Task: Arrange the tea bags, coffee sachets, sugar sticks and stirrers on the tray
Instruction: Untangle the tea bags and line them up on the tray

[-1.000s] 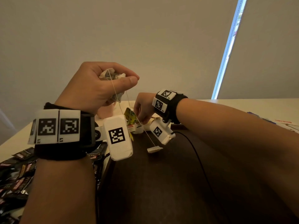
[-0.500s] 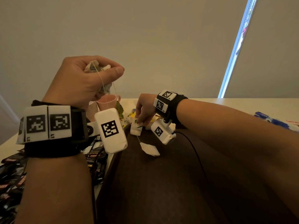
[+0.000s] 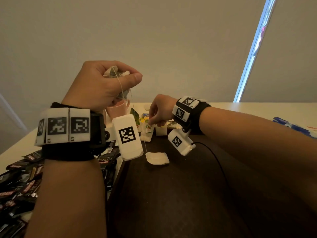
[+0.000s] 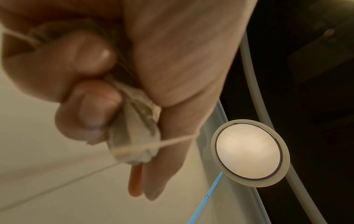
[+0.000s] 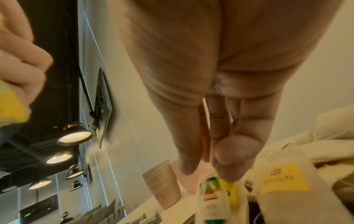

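Observation:
My left hand (image 3: pixel 120 78) is raised above the table and grips a crumpled bunch of tea bags (image 3: pixel 115 73), whose strings hang down; the left wrist view shows the fingers (image 4: pixel 91 109) curled round the tea bags (image 4: pixel 134 131). My right hand (image 3: pixel 153 121) is at the far edge of the dark tray (image 3: pixel 171 203) and pinches a tea bag (image 3: pixel 147 134) by its top, beside its red and green tag (image 5: pixel 210 195). One flat tea bag (image 3: pixel 157 158) lies on the tray, its string running up.
Black coffee sachets (image 3: pixel 20 186) are heaped on the table left of the tray. A pink cup (image 3: pixel 117 109) and more tea bags (image 3: pixel 161 131) stand beyond the tray's far edge. Blue packets (image 3: pixel 291 126) lie at the right. A black cable (image 3: pixel 221 169) crosses the tray.
The tea bag that hung on a string a second ago now lies flat on the tray. My right hand has picked up a tea bag at the far edge. My left hand stays raised.

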{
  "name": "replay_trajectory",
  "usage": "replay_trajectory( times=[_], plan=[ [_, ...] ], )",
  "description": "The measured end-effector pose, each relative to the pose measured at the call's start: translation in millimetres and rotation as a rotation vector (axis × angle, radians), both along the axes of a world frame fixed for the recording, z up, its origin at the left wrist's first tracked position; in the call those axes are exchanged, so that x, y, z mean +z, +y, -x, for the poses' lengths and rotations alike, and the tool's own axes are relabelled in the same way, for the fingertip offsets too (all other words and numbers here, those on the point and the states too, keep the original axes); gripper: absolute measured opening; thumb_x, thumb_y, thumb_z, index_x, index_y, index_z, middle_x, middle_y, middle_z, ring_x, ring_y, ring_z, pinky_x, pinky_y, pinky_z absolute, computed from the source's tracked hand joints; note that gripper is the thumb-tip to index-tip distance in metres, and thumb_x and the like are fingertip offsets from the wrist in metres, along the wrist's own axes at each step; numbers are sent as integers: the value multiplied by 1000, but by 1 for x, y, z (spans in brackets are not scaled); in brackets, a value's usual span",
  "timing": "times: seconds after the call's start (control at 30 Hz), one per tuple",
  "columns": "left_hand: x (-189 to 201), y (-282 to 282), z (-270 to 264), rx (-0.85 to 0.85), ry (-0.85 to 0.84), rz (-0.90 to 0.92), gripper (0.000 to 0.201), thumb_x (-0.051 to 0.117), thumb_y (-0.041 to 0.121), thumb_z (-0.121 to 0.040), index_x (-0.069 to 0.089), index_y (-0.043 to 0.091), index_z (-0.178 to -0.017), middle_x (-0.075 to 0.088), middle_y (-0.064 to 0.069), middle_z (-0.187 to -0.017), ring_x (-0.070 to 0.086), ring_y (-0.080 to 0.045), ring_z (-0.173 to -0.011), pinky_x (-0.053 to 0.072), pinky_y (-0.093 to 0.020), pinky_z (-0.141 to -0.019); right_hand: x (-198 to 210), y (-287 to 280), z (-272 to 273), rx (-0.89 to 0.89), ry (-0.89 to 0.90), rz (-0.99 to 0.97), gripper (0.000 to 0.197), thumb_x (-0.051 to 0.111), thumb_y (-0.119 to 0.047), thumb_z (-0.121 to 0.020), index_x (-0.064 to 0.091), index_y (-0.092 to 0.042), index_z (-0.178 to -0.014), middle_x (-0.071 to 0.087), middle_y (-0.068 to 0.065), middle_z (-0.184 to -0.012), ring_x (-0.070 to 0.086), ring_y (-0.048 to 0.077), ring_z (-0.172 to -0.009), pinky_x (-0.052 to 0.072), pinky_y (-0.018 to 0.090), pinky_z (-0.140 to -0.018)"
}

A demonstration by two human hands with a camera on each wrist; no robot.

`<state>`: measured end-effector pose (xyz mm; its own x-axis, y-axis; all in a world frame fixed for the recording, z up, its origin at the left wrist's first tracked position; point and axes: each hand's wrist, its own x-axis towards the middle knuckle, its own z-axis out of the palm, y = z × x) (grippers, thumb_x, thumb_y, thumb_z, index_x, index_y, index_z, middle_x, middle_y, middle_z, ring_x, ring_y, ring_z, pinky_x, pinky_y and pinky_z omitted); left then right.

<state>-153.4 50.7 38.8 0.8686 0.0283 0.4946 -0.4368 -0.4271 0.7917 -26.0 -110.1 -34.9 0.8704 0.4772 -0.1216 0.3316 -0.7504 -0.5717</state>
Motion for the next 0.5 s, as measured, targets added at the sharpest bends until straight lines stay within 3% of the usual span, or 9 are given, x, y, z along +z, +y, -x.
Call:
replay_trajectory(
  times=[0.07, 0.17, 0.3, 0.4, 0.5],
  plan=[
    [-1, -1, -2, -11, 7, -7, 12, 76, 31, -83, 76, 21, -89, 62, 16, -57, 52, -1, -48, 37, -11, -42, 1, -4, 10, 30, -32, 23, 15, 77, -23, -85, 73, -10, -92, 74, 3, -79, 70, 11, -61, 52, 17, -53],
    [-1, -3, -2, -4, 13, -13, 11, 76, 31, -83, 77, 21, -88, 62, 14, -58, 52, 0, -48, 40, -12, -43, 1, -11, 32, 118, -90, 100, 19, 73, -33, -88, 75, -15, -94, 75, -2, -81, 71, 11, -70, 58, 25, -66],
    [-2, -3, -2, 1, 9, -7, 10, 77, 31, -82, 77, 22, -87, 60, 11, -57, 49, -4, -47, 40, -15, -42, -2, -18, 64, 354, 79, 330, 37, 75, -47, -82, 72, -22, -110, 71, -10, -100, 67, 10, -94, 57, 31, -85],
    [-2, -5, -2, -18, 11, -2, 8, 77, 30, -82, 77, 23, -85, 60, 8, -57, 48, -7, -47, 40, -17, -41, -10, -14, 77, 437, 79, 475, 48, 80, -43, -79, 66, -21, -119, 63, -10, -104, 58, 7, -92, 50, 22, -75],
    [-2, -7, -1, -37, 16, -15, 7, 77, 32, -82, 77, 25, -84, 61, 4, -59, 50, -13, -51, 41, -20, -41, -20, -9, 79, 455, -2, 535, 35, 79, -29, -83, 67, -17, -114, 65, -3, -105, 57, 10, -90, 48, 19, -71]
  ],
)
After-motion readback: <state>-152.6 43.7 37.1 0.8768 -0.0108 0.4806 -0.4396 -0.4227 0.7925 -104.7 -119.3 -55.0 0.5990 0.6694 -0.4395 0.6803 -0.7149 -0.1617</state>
